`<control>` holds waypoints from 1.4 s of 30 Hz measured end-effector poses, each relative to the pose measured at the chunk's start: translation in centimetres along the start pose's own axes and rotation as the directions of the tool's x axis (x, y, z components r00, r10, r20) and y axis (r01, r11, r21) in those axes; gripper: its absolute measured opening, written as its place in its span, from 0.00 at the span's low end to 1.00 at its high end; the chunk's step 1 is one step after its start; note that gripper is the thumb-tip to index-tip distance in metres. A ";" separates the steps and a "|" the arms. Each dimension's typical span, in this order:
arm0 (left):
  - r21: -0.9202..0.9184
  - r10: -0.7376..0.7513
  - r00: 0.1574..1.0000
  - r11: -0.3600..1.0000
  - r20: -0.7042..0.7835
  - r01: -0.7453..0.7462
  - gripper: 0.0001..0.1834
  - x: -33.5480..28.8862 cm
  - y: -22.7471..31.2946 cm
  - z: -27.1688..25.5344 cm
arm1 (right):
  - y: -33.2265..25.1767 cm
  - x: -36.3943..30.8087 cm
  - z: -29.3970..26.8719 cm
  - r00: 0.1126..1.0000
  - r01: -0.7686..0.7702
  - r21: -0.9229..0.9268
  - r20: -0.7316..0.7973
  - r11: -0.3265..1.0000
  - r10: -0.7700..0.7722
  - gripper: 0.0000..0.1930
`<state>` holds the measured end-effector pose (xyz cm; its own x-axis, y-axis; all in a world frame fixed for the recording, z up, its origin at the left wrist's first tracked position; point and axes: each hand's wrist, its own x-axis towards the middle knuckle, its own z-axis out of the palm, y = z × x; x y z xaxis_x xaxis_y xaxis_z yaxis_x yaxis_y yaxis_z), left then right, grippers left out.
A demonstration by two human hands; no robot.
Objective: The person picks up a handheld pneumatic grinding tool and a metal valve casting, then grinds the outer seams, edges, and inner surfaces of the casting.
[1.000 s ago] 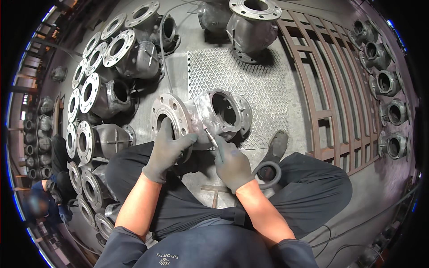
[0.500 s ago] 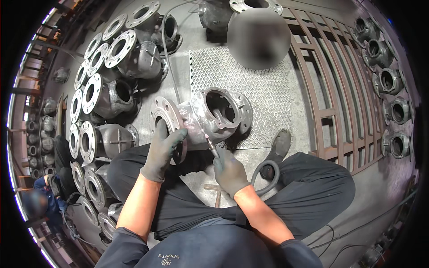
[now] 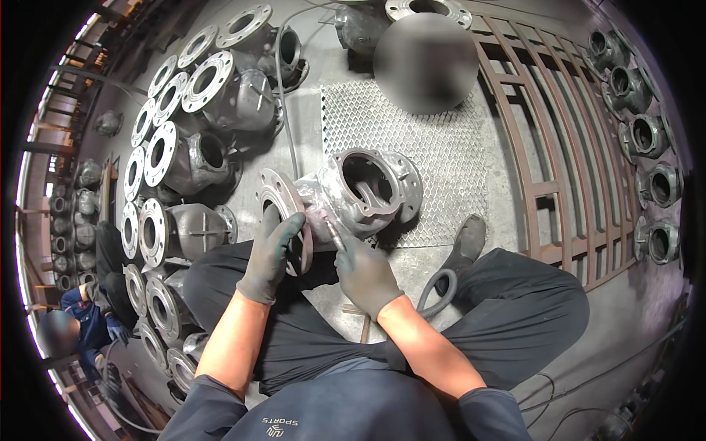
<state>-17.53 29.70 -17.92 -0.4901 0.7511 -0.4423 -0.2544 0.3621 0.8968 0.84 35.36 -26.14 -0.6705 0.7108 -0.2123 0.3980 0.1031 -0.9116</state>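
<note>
A grey cast metal valve body (image 3: 315,197) lies in front of me, partly on a diamond-pattern mesh sheet (image 3: 412,132). Its round flange (image 3: 278,185) faces left, and a wide opening points up. My gloved left hand (image 3: 265,261) grips that flange, thumb over its near edge and fingers at the bore. In my gloved right hand (image 3: 366,278) is a slim, pencil-like die grinder (image 3: 335,235), its tip at the neck just right of the flange. The glove covers most of the tool. A thick dark hose (image 3: 441,298) loops beside this hand.
Flanged valve bodies (image 3: 198,224) crowd the left side. More castings (image 3: 658,184) line the far right. A rusty steel frame (image 3: 548,187) lies right of the mesh. At the lower left another person (image 3: 84,316) works. A T-shaped metal piece (image 3: 360,317) lies between my legs.
My right hand and the tool have shifted left and slightly away from me, closer to the flange. My left hand keeps its grip. The whole view has shifted a little.
</note>
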 end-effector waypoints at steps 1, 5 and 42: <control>0.002 0.001 1.000 1.000 0.000 -0.001 0.21 0.0 -0.2 -0.1 | -0.2 -0.1 -0.1 1.000 0.001 0.002 0.000 1.000 -0.001 0.13; -0.018 -0.001 1.000 1.000 -0.006 0.001 0.20 0.5 -0.9 -0.6 | 0.1 -0.1 -0.9 0.997 0.071 -0.031 0.029 0.997 -0.070 0.17; -0.035 0.079 0.997 0.996 0.009 -0.079 0.20 0.2 0.3 1.1 | -1.7 4.7 -8.3 0.938 0.267 -0.286 0.297 0.920 -0.179 0.12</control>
<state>-16.82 30.52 -17.74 -0.5010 0.7824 -0.3699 -0.2443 0.2822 0.9277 2.21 44.33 -22.68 -0.8863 0.4412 -0.1406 0.3669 0.4837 -0.7946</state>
